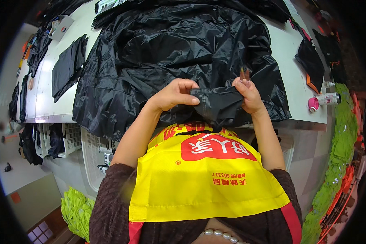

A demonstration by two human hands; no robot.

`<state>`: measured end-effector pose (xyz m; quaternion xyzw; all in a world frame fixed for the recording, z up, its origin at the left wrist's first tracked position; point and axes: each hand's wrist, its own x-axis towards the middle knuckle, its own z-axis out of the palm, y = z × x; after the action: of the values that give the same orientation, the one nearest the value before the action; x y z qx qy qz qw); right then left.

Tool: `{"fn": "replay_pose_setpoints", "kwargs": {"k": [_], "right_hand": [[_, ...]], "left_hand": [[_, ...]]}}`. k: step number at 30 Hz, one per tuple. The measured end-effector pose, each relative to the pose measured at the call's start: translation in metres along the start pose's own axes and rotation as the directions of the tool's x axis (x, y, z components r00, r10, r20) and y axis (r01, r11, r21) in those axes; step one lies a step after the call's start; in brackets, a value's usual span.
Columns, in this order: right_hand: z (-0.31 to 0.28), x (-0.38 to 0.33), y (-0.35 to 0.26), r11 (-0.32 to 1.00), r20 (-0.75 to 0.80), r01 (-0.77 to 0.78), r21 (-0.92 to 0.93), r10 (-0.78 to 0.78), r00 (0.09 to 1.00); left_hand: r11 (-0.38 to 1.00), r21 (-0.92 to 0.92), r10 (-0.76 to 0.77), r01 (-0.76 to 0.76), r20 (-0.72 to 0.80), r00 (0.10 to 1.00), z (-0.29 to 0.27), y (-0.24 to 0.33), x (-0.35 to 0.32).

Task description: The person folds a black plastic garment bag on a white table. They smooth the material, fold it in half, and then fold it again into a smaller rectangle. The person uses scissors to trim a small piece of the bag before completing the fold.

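A large black, shiny garment [162, 53] lies crumpled over the white table and hangs past its near edge. My left hand [177, 95] is closed on a seamed edge of it, thumb on top and fingers curled beneath. My right hand [250, 95] pinches the same raised part of the cloth a short way to the right. Between the two hands the black cloth [220, 103] is stretched fairly flat, with a line of stitching near my left thumb. A small pointed tool [244, 74] sticks up from the right hand's fingers; its kind is unclear.
Folded black cloth pieces [69, 67] rest on the table's left side, and a dark folded piece [310, 61] on the right. A bottle [329, 99] with a pink cap stands near the right edge. White plastic baskets [91, 158] sit below. Bright green cloth [340, 134] is heaped at right.
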<state>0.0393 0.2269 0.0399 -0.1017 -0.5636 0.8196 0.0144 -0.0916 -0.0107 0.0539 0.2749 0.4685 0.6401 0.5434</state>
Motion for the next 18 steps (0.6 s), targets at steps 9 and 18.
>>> {"fn": "replay_pose_setpoints", "kwargs": {"k": [9, 18], "right_hand": [[0.049, -0.029, -0.05, 0.666, -0.125, 0.26, -0.699, -0.472, 0.873], [0.079, -0.029, -0.04, 0.221, 0.164, 0.284, -0.933, -0.441, 0.882]], "left_hand": [[0.999, -0.028, -0.04, 0.036, -0.155, 0.987, 0.015, 0.006, 0.0], [0.985, 0.16, -0.021, 0.057, -0.217, 0.976, 0.028, 0.008, 0.006]]}}
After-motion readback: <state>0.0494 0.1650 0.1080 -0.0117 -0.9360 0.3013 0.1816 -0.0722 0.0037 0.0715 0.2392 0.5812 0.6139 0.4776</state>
